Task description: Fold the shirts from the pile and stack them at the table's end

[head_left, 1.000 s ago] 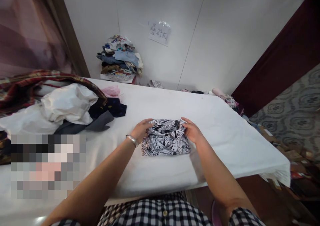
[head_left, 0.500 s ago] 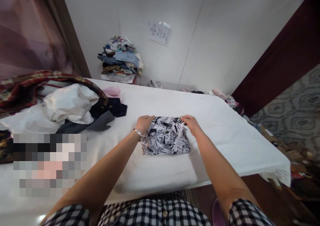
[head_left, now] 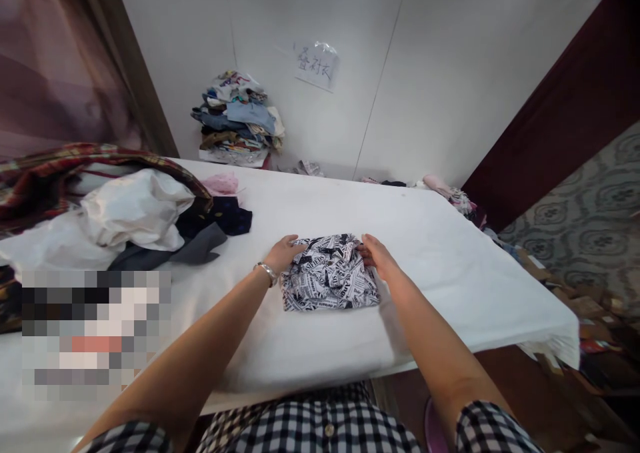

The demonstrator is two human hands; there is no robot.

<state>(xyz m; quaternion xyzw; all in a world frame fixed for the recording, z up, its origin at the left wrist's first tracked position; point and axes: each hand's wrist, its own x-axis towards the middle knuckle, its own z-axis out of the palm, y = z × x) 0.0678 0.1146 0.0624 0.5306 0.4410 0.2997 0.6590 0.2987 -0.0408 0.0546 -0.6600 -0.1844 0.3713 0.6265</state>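
White cloth-covered tabletop (head_left: pixel 450 259) before me. Left hand (head_left: pixel 283 253), right hand (head_left: pixel 376 256) pinch far corners of folded, crumpled black-white print garment (head_left: pixel 327 283); fingertips partly hidden in fabric.

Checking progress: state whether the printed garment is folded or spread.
Folded: the printed garment lies as a compact rectangle on the table.

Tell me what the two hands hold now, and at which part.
Both grip the folded black-and-white printed cloth on the table: left hand at its far left corner, right hand at its far right corner.
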